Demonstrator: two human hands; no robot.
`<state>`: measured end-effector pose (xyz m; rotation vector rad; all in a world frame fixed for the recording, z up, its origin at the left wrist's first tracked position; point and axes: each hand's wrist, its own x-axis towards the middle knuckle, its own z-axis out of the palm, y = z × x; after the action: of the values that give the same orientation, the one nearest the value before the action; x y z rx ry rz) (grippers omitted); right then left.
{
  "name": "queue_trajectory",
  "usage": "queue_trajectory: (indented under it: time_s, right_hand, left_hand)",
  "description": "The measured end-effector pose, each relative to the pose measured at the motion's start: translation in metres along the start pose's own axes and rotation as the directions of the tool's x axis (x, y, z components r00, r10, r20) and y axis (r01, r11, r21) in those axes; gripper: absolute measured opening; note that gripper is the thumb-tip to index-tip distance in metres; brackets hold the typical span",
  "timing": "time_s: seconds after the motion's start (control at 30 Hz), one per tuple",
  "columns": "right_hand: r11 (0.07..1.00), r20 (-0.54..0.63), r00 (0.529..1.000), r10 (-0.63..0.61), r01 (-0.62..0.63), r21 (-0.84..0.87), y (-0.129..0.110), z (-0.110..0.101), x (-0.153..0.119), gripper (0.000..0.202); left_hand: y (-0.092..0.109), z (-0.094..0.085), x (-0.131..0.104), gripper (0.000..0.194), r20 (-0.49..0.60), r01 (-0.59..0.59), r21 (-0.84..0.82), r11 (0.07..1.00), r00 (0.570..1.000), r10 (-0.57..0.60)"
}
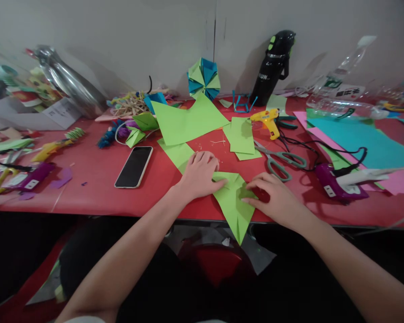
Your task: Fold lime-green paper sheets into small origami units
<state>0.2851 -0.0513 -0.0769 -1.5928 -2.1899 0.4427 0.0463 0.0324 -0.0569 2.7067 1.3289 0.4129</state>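
Observation:
A folded piece of light-green paper (234,204) lies at the table's front edge, its pointed lower end sticking out past the edge. My left hand (202,176) rests flat by its upper left corner, fingers stretched out and thumb lying on the paper. At the right side of the paper, my right hand (272,197) has its thumb and fingertips apart, touching the paper near its edge. Creases run down the middle of the folded piece. Beyond my left hand, another green sheet (177,154) lies partly under a larger green sheet (188,120).
Grey scissors (283,159), a yellow glue gun (268,120) with a black cord and a purple power strip (338,184) lie to the right. A phone (134,167) is on the left. Behind stand a black bottle (272,69) and a blue-green paper ball (204,78).

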Motion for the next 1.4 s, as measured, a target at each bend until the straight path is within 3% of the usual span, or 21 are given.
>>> queue_trajectory:
  time_s: [0.1,0.27,0.4,0.5,0.57,0.67,0.77,0.87,0.97,1.13,1.4]
  right_hand:
    - [0.999,-0.033,0.999,0.032,-0.033,-0.037,0.003,0.001,0.002,0.034]
    - [0.988,-0.086,0.985,0.147,-0.151,-0.042,0.004,0.001,0.006,0.046]
    - [0.933,-0.061,0.951,0.304,-0.284,0.220,-0.004,-0.001,0.015,0.050]
    - [0.765,0.022,0.933,0.359,-0.307,0.566,-0.011,-0.004,0.025,0.049]
    - [0.617,0.066,0.926,0.373,-0.300,0.728,-0.015,-0.005,0.032,0.045]
    - [0.465,0.127,0.921,0.368,-0.301,0.833,-0.020,-0.007,0.039,0.038]
    - [0.390,0.160,0.930,0.332,-0.290,0.874,-0.023,-0.008,0.042,0.037]
    - [0.400,0.183,0.939,0.290,-0.293,0.868,-0.024,-0.009,0.043,0.038]
    - [0.438,0.222,0.944,0.246,-0.312,0.843,-0.023,-0.011,0.045,0.037]
    - [0.508,0.219,0.953,0.211,-0.298,0.808,-0.023,-0.016,0.051,0.038]
    - [0.499,0.271,0.952,0.145,-0.307,0.810,-0.025,-0.021,0.057,0.042]
  left_hand:
    - [-0.002,-0.006,0.001,0.035,0.063,0.023,-0.072,0.997,0.998,-0.019]
    - [-0.010,-0.023,0.000,0.028,0.291,0.145,-0.329,0.933,0.956,-0.046]
    - [-0.015,-0.030,0.001,0.021,0.194,0.146,-0.489,0.860,0.979,-0.056]
    - [-0.017,-0.029,0.000,0.023,0.060,0.131,-0.580,0.804,0.991,-0.118]
    - [-0.018,-0.026,-0.002,0.024,0.032,0.151,-0.644,0.750,0.985,-0.172]
    - [-0.020,-0.024,-0.008,0.025,0.091,0.220,-0.724,0.653,0.970,-0.226]
    - [-0.019,-0.025,-0.014,0.033,0.162,0.255,-0.800,0.543,0.963,-0.214]
    - [-0.017,-0.027,-0.016,0.041,0.149,0.203,-0.858,0.473,0.978,-0.149]
    - [-0.016,-0.027,-0.016,0.036,0.172,0.199,-0.870,0.452,0.980,-0.101]
    - [-0.022,-0.027,-0.018,0.034,0.238,0.267,-0.864,0.427,0.964,-0.121]
    - [-0.026,-0.032,-0.022,0.031,0.239,0.271,-0.884,0.381,0.962,-0.130]
